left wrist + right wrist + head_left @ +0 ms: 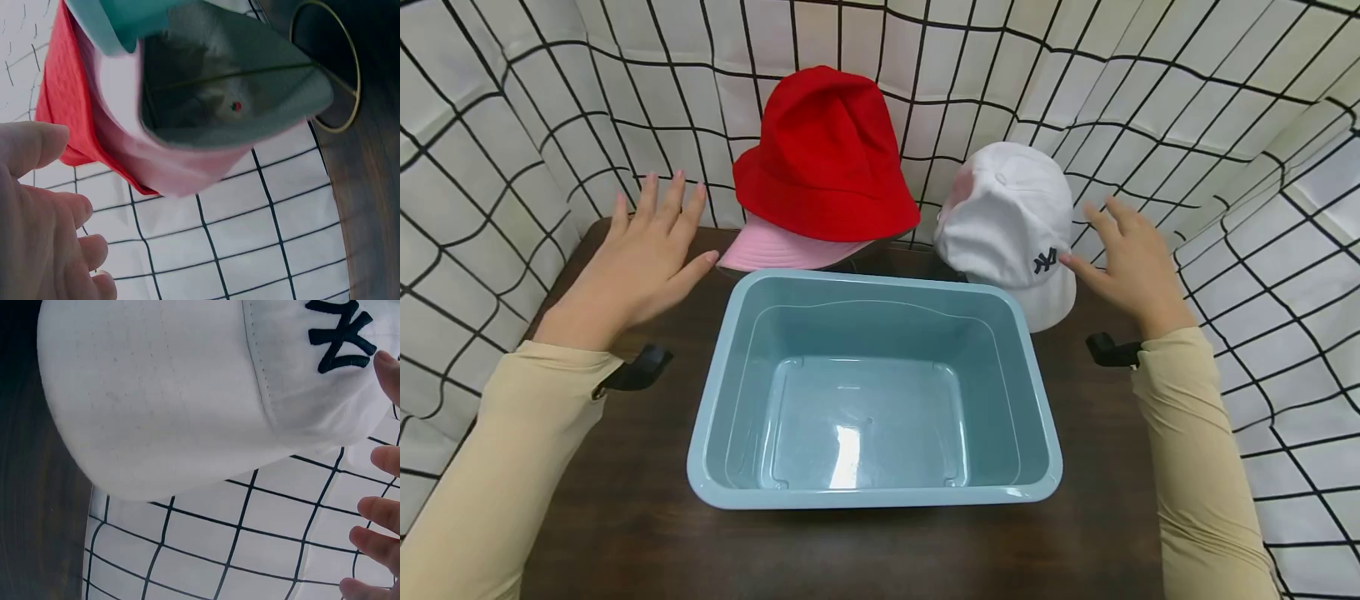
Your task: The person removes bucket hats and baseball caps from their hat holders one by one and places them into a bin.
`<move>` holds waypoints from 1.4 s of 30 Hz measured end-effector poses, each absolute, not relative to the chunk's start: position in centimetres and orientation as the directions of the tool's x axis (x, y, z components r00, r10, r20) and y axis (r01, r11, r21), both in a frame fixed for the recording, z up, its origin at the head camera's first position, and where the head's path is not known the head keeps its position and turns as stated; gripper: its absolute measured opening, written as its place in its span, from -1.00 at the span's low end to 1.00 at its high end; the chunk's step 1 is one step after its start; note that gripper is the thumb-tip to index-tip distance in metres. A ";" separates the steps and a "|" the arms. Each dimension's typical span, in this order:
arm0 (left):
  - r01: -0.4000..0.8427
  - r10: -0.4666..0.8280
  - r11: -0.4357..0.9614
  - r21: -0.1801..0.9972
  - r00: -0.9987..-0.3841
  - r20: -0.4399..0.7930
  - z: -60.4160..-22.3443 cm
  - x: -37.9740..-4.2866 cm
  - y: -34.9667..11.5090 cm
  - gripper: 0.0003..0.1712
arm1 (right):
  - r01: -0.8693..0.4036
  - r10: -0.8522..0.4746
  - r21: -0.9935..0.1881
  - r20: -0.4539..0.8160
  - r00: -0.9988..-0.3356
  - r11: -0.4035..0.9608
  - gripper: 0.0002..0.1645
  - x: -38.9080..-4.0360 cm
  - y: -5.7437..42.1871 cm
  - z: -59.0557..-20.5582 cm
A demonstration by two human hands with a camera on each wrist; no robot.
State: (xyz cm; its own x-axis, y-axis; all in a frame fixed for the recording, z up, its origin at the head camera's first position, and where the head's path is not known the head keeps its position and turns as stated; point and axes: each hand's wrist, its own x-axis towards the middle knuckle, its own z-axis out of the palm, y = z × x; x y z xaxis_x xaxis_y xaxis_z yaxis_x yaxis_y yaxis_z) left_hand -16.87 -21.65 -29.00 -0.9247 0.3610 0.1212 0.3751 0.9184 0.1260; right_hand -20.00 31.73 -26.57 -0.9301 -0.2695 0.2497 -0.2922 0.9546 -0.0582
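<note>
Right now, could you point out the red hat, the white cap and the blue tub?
Red hat (826, 154): head view, on its crown.
White cap (1009, 223): head view, on its crown.
Blue tub (876, 499): head view, on its near rim.

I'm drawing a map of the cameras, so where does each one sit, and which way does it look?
Head: worn on the head, looks forward and down at the blue tub; both the left hand and right hand show, with sleeves.
Left wrist: worn on that wrist, looks into the pink hat; part of the left hand shows.
Right wrist: worn on that wrist, looks at the white cap; right fingertips show.
Shared: head and left wrist both see the red hat; head and right wrist, the white cap.
</note>
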 end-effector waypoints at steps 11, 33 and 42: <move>0.492 0.466 0.853 0.174 -0.868 0.171 -30.0 -13.4 -20.2 -0.17 | -0.427 -0.339 -0.091 0.470 -0.815 0.899 -0.36 -20.7 30.6 -26.4; 0.502 0.489 0.856 0.124 -0.864 0.119 -31.1 -12.1 -18.6 -0.24 | -0.503 -0.389 -0.134 0.478 -0.787 0.854 -0.45 -21.0 27.6 -24.8; 0.507 0.499 0.854 0.120 -0.862 0.092 -31.0 -12.2 -18.3 -0.25 | -0.499 -0.386 -0.184 0.432 -0.815 0.847 -0.48 -21.9 26.3 -24.9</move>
State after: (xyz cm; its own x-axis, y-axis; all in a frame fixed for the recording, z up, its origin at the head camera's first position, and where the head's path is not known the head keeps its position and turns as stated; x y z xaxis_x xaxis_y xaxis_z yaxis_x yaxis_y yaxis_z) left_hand -12.19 -18.32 -30.98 -0.8618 0.4988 0.0917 0.5068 0.8537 0.1197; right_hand -21.87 26.27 -24.93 -0.8147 -0.3863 0.4325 -0.4991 0.8468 -0.1839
